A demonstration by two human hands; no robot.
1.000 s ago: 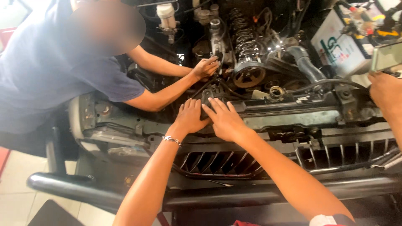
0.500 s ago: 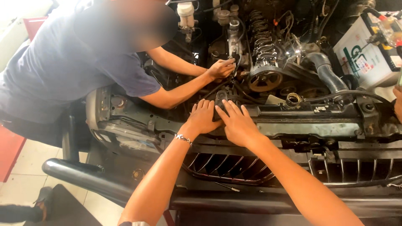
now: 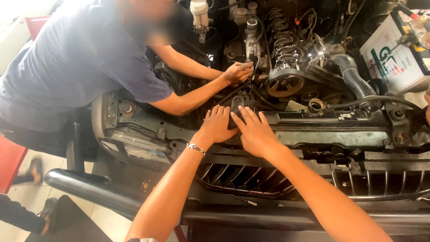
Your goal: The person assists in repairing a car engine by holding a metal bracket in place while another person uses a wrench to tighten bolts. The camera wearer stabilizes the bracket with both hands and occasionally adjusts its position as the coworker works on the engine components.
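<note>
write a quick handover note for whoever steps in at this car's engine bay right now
Left hand: flat, fingers spread, pressing the small black bracket-like part on the front crossmember.
Right hand: flat beside it, fingertips on the same part.
Neither hand grips a tool.
A co-worker's hand works behind, near the round grey pulley.
Done or left: cannot tell; the part sits under both hands.
</note>
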